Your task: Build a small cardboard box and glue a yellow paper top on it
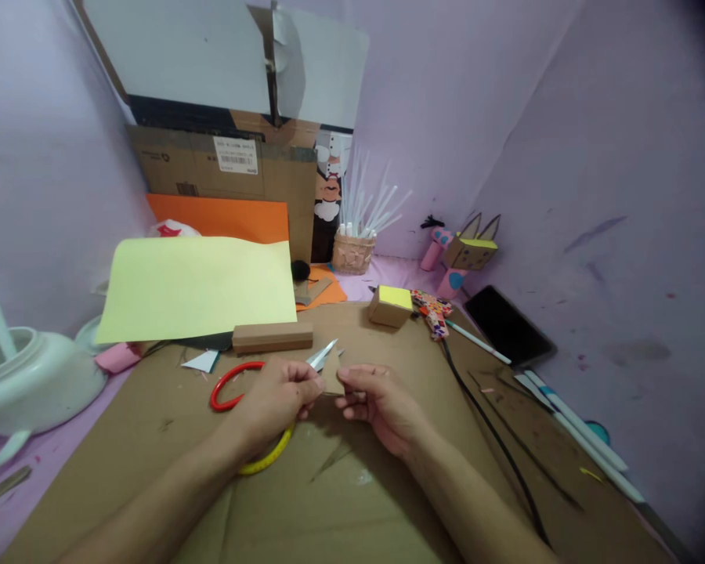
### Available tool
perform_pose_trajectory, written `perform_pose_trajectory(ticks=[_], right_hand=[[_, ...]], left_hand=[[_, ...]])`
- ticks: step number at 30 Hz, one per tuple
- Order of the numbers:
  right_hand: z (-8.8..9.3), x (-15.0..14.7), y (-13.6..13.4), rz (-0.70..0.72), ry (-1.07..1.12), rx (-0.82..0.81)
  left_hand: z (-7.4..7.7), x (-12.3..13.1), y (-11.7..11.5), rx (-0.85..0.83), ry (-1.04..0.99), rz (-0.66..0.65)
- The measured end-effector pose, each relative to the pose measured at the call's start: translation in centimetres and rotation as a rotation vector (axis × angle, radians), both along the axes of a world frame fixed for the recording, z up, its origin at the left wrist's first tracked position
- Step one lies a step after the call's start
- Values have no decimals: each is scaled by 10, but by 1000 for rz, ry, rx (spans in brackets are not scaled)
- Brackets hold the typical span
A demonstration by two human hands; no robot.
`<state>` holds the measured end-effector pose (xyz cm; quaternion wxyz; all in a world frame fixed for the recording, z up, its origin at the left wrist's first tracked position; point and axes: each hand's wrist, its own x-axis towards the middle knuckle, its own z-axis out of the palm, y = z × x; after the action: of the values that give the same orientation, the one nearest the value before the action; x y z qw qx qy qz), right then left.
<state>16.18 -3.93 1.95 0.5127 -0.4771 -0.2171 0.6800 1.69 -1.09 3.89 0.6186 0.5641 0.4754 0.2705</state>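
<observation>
Between my two hands is a small piece of cardboard (332,376), narrowing to a point at its top. My left hand (285,392) pinches its left edge, and my right hand (379,403) pinches the right edge with thumb and fingers. Scissors (229,388) with one red and one yellow handle loop lie on the cardboard sheet beneath my left hand, which hides their middle; the blades point up and right behind the small piece. Just beyond sits a long cardboard block (273,337). A small cardboard box (391,305) with a yellow top stands farther back.
A patterned glue gun (435,313) trails a black cord along the right. Behind it are a dark tablet (508,325) and a cardboard animal figure (471,252). Glue sticks fill a basket (353,254). Yellow foam sheet (200,290) and a white pot (35,376) occupy the left.
</observation>
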Motion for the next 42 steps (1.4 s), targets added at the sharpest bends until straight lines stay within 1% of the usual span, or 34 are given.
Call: perform_pose_trajectory(ticks=[4,11,27,36,39,42], right_hand=[[-1,-2,-1,-23,-34,34],[-2,-5,-1,-48,-63,41],[-1,-6,-2,-60,-101,53],[-3,-5,-2,-39,-110,90],[-3,-4,-2,-57,-168,112],[-2,-4,-2,-56,-259,184]], left_hand=[[-3,-2,0,4,-11,-10],[-5,-7,0,33,20,-38],[1,-8,1,66,122,-71],[-6,-11,-1,208,210,-82],[-4,-12,-2,266,289,-101],[1,-12,-3,317,355,-113]])
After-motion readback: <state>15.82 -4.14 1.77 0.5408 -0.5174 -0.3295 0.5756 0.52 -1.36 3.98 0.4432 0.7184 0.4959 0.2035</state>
